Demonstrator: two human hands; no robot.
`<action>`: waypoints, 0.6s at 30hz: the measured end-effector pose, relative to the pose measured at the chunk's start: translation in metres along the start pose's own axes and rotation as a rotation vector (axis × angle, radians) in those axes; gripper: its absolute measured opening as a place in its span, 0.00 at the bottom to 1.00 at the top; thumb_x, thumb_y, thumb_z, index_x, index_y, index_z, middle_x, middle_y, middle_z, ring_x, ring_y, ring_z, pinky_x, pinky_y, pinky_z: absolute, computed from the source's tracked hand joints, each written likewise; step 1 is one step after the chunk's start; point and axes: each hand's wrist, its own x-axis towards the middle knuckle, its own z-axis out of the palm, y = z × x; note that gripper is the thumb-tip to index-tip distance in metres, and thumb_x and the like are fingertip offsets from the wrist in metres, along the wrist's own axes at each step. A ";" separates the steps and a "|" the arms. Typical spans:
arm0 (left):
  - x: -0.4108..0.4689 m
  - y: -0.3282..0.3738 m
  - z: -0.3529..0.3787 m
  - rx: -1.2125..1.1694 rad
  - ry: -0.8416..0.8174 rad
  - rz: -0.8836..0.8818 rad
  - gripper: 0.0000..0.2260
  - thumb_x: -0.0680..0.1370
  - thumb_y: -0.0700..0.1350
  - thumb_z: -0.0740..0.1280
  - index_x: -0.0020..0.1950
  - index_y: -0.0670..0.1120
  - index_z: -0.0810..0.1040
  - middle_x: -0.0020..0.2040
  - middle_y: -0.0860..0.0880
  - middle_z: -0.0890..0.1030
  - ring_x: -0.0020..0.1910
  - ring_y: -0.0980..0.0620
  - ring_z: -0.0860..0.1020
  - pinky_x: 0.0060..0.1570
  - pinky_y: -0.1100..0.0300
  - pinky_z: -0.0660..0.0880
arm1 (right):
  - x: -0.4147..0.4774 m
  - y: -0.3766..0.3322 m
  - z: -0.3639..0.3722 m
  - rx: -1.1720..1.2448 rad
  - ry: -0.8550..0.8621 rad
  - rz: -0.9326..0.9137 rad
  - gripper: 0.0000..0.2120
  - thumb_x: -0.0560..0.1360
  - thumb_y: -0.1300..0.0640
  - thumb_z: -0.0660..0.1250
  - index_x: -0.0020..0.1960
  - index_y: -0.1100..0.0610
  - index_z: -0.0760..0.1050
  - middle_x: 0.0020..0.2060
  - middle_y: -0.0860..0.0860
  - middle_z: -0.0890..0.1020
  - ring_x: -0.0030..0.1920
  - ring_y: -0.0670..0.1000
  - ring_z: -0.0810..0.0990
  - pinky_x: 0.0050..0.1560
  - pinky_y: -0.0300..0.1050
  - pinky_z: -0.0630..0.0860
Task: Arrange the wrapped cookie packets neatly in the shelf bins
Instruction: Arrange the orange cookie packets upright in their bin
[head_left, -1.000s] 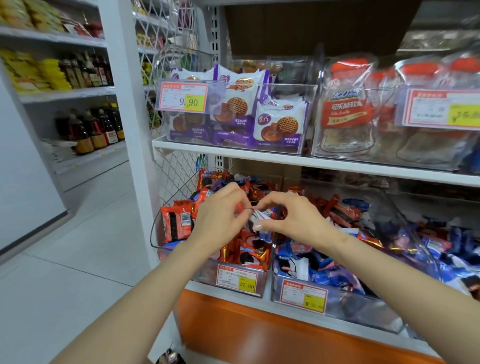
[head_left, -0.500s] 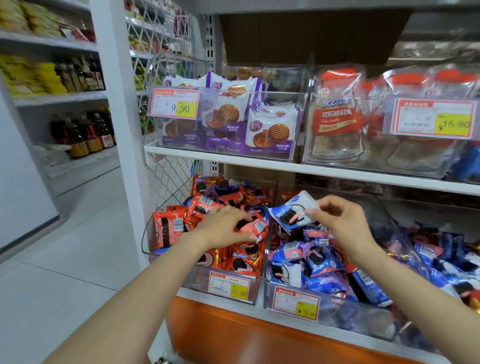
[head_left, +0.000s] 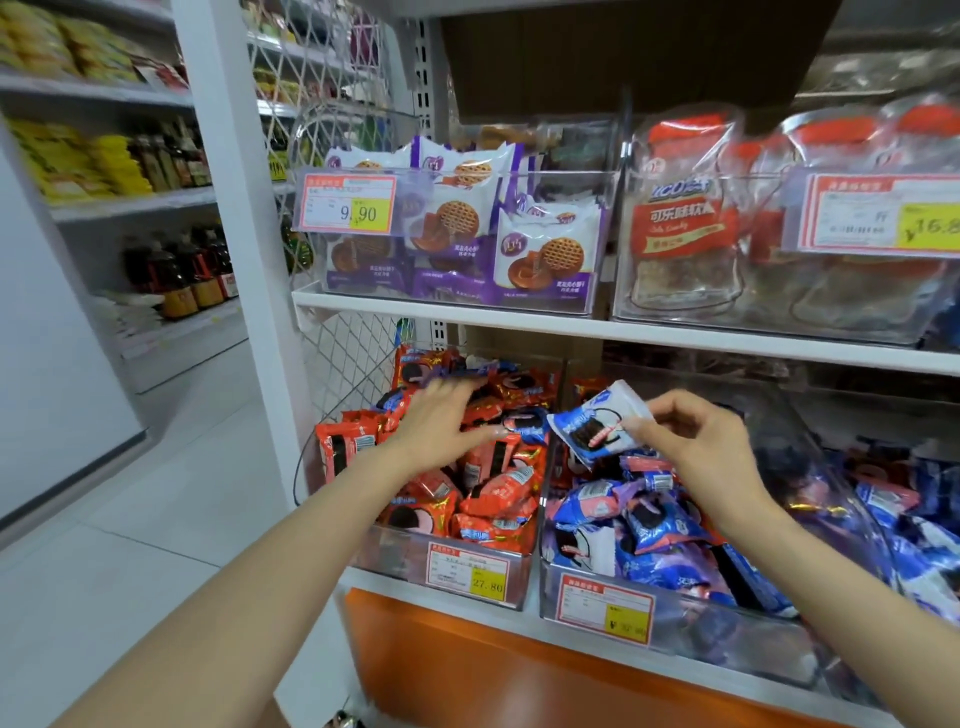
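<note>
Pinching a blue-and-white wrapped cookie packet (head_left: 597, 428) over the clear plastic bin (head_left: 691, 623): right hand (head_left: 696, 441). Left hand (head_left: 441, 421), fingers straight, rests on red wrapped packets (head_left: 498, 488).

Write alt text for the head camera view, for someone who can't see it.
A person's right hand pinches a blue cookie packet above a clear bin of blue packets on a shop shelf. The left hand rests, fingers spread, on red packets heaped in the neighbouring bin; purple-and-white biscuit packs stand on the shelf above.
</note>
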 end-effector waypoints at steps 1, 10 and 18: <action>0.003 -0.001 0.005 0.002 -0.077 -0.017 0.34 0.75 0.63 0.61 0.75 0.49 0.57 0.73 0.46 0.63 0.72 0.47 0.59 0.70 0.52 0.56 | -0.001 0.002 -0.001 -0.001 -0.003 0.004 0.06 0.71 0.61 0.72 0.37 0.55 0.78 0.33 0.55 0.82 0.35 0.49 0.77 0.35 0.36 0.71; 0.002 -0.007 -0.003 0.091 -0.028 0.078 0.19 0.78 0.61 0.57 0.61 0.52 0.77 0.56 0.53 0.80 0.58 0.52 0.71 0.59 0.55 0.60 | -0.003 0.009 -0.004 -0.014 -0.029 0.001 0.08 0.71 0.62 0.72 0.35 0.54 0.77 0.31 0.57 0.81 0.32 0.45 0.75 0.36 0.37 0.71; 0.056 -0.020 0.004 0.001 0.216 -0.123 0.17 0.77 0.45 0.64 0.66 0.45 0.72 0.64 0.43 0.74 0.64 0.43 0.69 0.59 0.52 0.67 | -0.006 0.009 -0.007 0.005 -0.009 -0.003 0.06 0.71 0.62 0.72 0.36 0.56 0.78 0.30 0.56 0.81 0.32 0.46 0.76 0.35 0.36 0.71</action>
